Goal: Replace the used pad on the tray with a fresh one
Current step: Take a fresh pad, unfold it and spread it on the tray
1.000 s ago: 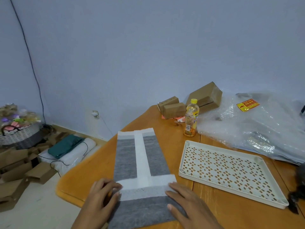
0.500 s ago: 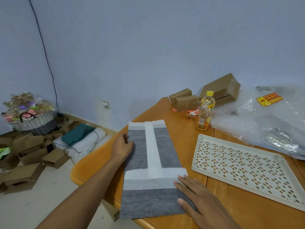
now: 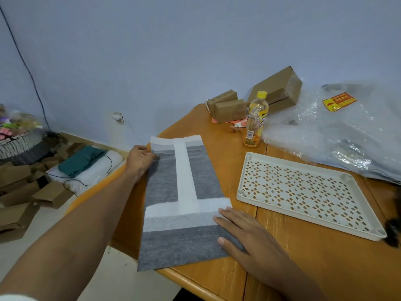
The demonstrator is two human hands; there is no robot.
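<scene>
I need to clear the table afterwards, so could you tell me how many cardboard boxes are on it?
3: two small boxes side by side at the far table edge, one large box behind the bottle. More could hide under the bubble wrap.

The pad (image 3: 184, 205) is grey with white bands forming an I shape and a paler quilted strip near the table's front edge. The table (image 3: 303, 268) is orange-brown wood. The tray (image 3: 245, 193) is cream, pierced in a diamond lattice. The bottle (image 3: 255, 122) has a yellow cap and label. The boxes (image 3: 230, 109) at the far edge are brown.
</scene>
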